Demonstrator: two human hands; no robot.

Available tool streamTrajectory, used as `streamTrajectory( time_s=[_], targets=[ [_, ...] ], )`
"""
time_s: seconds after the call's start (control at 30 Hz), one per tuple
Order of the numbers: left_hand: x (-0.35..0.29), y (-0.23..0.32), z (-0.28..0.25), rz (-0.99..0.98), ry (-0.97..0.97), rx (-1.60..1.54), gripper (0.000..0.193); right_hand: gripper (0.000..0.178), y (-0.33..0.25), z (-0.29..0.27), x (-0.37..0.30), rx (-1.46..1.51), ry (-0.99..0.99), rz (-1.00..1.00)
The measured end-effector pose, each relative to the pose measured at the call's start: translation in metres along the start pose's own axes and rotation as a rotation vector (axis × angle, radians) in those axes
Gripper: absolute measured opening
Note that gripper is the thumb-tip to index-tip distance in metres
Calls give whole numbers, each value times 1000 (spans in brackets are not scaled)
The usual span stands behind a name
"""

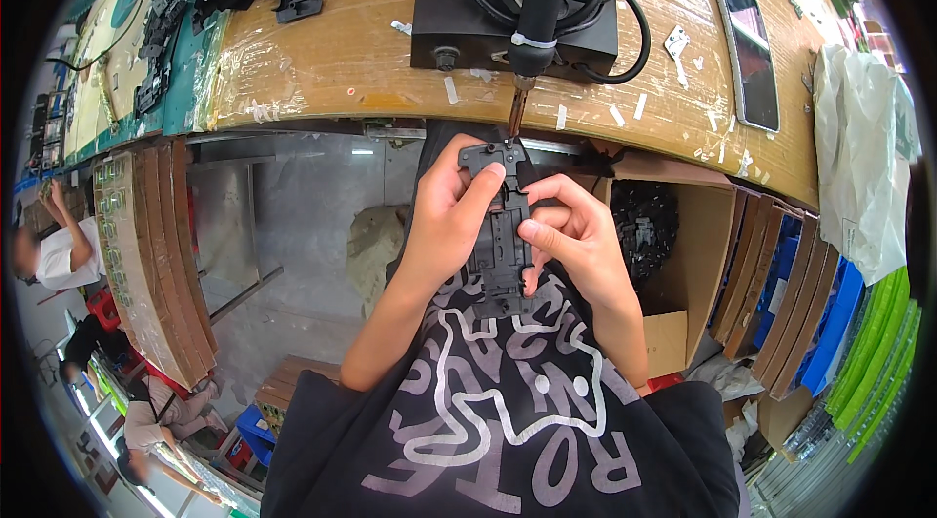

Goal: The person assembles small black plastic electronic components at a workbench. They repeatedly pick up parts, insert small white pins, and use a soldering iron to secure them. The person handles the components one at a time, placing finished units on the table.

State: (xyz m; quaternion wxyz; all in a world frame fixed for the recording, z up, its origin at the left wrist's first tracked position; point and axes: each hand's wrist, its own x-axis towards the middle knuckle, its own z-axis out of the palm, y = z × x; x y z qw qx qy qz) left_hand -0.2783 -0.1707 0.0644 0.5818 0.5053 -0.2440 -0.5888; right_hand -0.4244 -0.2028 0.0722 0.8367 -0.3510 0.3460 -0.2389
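Note:
A long black moulded plastic part (503,235) is held upright in front of my chest, just below the table edge. My left hand (452,206) grips its upper left side, the thumb pressed flat on its face. My right hand (576,230) pinches its right edge, with thumb and fingers bent around it. A tool with a blue and black handle and a narrow metal tip (517,110) points down at the part's top end. The tip looks very close to the part; whether it touches, I cannot tell.
A black box (429,40) with coiled black cable stands on the wooden table (312,69). A phone (750,54) lies at the right, beside a hanging white plastic bag (859,157). An open cardboard box (708,225) holds black parts. Cardboard stacks stand both sides; people sit far left.

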Motion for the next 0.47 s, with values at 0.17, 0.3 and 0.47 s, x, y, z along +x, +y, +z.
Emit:
streamTrajectory(
  time_s=[0.17, 0.3, 0.47],
  targets=[
    [-1, 1, 1, -7, -4, -10, 9, 23, -2, 1, -2, -10, -3, 1],
    [-2, 1, 2, 0, 7, 7, 10, 23, -1, 1, -2, -9, -3, -2],
    [-1, 1, 2, 16, 7, 25, 12, 24, -1, 1, -2, -14, 5, -12]
  ],
)
